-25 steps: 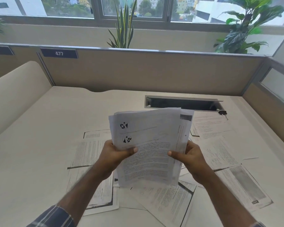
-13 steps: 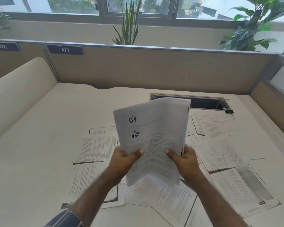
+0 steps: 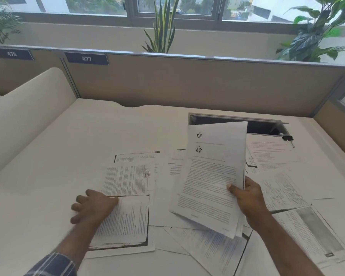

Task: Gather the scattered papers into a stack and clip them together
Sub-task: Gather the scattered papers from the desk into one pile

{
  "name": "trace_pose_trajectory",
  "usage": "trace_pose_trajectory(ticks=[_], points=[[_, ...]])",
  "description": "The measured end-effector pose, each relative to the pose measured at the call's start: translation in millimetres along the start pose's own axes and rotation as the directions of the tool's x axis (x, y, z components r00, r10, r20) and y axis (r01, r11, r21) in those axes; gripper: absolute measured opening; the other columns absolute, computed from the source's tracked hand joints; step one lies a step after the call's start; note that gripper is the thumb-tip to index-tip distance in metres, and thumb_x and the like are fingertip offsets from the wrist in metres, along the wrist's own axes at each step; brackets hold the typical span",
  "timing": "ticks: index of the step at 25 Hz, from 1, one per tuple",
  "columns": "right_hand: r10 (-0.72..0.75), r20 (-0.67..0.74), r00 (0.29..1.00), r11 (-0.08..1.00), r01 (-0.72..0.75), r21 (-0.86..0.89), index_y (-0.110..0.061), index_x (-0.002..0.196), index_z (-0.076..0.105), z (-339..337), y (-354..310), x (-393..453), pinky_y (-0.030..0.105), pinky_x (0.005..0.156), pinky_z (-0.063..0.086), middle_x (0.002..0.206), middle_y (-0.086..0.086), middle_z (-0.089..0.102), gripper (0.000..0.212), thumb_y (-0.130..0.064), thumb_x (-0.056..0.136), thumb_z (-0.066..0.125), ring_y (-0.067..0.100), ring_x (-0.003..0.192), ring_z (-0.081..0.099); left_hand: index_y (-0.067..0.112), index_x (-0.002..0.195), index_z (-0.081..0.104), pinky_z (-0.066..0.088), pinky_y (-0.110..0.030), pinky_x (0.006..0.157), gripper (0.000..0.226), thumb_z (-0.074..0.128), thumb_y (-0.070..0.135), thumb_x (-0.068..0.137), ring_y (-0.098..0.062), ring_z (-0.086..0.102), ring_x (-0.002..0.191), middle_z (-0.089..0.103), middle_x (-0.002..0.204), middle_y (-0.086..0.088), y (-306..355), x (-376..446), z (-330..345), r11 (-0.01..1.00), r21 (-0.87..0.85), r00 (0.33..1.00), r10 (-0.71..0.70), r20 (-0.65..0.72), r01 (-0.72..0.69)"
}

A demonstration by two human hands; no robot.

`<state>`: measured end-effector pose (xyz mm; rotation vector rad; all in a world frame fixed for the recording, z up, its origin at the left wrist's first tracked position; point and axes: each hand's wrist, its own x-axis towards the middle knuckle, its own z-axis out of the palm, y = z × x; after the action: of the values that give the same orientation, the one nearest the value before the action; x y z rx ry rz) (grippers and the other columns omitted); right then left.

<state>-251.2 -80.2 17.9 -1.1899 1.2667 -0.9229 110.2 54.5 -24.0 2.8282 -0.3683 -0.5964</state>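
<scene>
My right hand [image 3: 247, 198] grips a bundle of printed sheets [image 3: 209, 176] by its right edge, held up and tilted above the desk. My left hand [image 3: 92, 206] lies with spread fingers on the left edge of a loose printed sheet [image 3: 126, 222] on the desk. Several more loose papers lie scattered around: one above the left hand [image 3: 129, 178], some under the bundle [image 3: 213, 250], others to the right [image 3: 283, 192]. A black binder clip [image 3: 287, 138] sits on a far right sheet near the desk's cable slot.
The pale desk [image 3: 48, 176] is bounded by a beige partition [image 3: 187, 86] at the back and right, and a curved cream divider [image 3: 24, 112] on the left. An open cable slot [image 3: 263, 126] sits at the back right. Plants stand behind the partition.
My left hand has let go of the bundle and dropped to the left onto a loose sheet on the desk. The right hand alone now holds the bundle, shifted right.
</scene>
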Motion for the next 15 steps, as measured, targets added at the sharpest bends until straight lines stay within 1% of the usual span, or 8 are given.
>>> trace_pose_trajectory(ticks=[3,5,7,9,10,11,12,15], points=[[0.041,0.005,0.999,0.999,-0.041,0.005,-0.017,0.105,0.066,5.6,1.4,1.1,0.025,0.059,0.058,0.096,0.0,0.073,0.024,0.002,0.091,0.062,0.02,0.085,0.072,-0.001,0.137,0.033,0.041,-0.056,0.099,0.106,0.084,0.054,0.061,-0.042,0.037,0.13,0.038,0.14,-0.024,3.2,9.7,3.4,0.999,0.03,1.0,0.02,0.019,-0.021],[0.068,0.012,0.998,0.998,-0.068,-0.001,-0.016,0.107,0.066,10.5,3.0,1.6,0.03,0.063,0.06,0.096,0.001,0.074,0.024,0.001,0.09,0.063,0.022,0.085,0.073,-0.005,0.131,0.039,0.049,-0.05,0.09,0.105,0.09,0.05,0.057,-0.042,0.049,0.122,0.045,0.134,-0.026,6.0,20.0,7.4,0.997,-0.054,0.997,0.05,0.051,-0.047],[0.087,0.013,0.996,0.996,-0.086,-0.015,-0.016,0.109,0.067,11.4,4.0,2.6,0.037,0.069,0.061,0.098,0.003,0.075,0.025,0.0,0.09,0.063,0.026,0.086,0.074,-0.005,0.115,0.054,0.055,-0.042,0.076,0.084,0.091,0.043,0.057,-0.039,0.063,0.102,0.062,0.117,-0.024,6.9,22.8,9.2,0.984,-0.146,0.99,0.117,0.083,-0.104],[0.097,0.009,0.995,0.995,-0.097,-0.013,-0.016,0.111,0.067,9.5,4.8,2.6,0.037,0.068,0.061,0.099,0.004,0.075,0.026,0.0,0.09,0.063,0.026,0.086,0.074,-0.001,0.098,0.067,0.053,-0.036,0.067,0.05,0.087,0.033,0.066,-0.037,0.068,0.088,0.072,0.101,-0.019,5.5,20.4,9.0,0.967,-0.18,0.979,0.192,0.065,-0.178],[0.102,0.005,0.995,0.995,-0.102,-0.008,-0.015,0.111,0.067,7.7,5.1,2.8,0.035,0.066,0.06,0.1,0.003,0.075,0.027,0.001,0.09,0.063,0.025,0.086,0.074,0.002,0.094,0.07,0.051,-0.034,0.067,0.036,0.083,0.027,0.071,-0.036,0.068,0.086,0.073,0.097,-0.018,6.0,19.4,8.9,0.96,-0.194,0.976,0.215,0.047,-0.202],[0.107,-0.004,0.994,0.994,-0.107,-0.002,-0.015,0.111,0.067,3.5,5.7,3.6,0.033,0.065,0.06,0.1,0.003,0.075,0.028,0.002,0.09,0.063,0.025,0.087,0.074,0.003,0.093,0.071,0.05,-0.033,0.068,0.029,0.08,0.023,0.075,-0.036,0.068,0.087,0.074,0.095,-0.017,10.9,17.2,10.3,0.951,-0.204,0.969,0.244,0.027,-0.234],[0.11,-0.006,0.994,0.994,-0.11,0.002,-0.015,0.112,0.067,1.2,6.1,4.1,0.033,0.065,0.06,0.1,0.003,0.075,0.028,0.002,0.09,0.062,0.025,0.087,0.074,0.004,0.096,0.071,0.051,-0.035,0.072,0.027,0.077,0.023,0.077,-0.036,0.068,0.089,0.073,0.096,-0.017,15.0,14.7,10.8,0.944,-0.2,0.964,0.267,-0.002,-0.262],[0.121,-0.005,0.993,0.993,-0.121,0.014,-0.017,0.111,0.066,-0.9,8.1,3.4,0.029,0.06,0.059,0.099,0.001,0.074,0.029,0.003,0.09,0.062,0.023,0.085,0.073,0.006,0.114,0.065,0.05,-0.047,0.09,0.046,0.073,0.035,0.079,-0.043,0.058,0.109,0.064,0.112,-0.021,25.8,9.5,15.0,0.948,-0.04,0.946,0.313,-0.081,-0.317]])
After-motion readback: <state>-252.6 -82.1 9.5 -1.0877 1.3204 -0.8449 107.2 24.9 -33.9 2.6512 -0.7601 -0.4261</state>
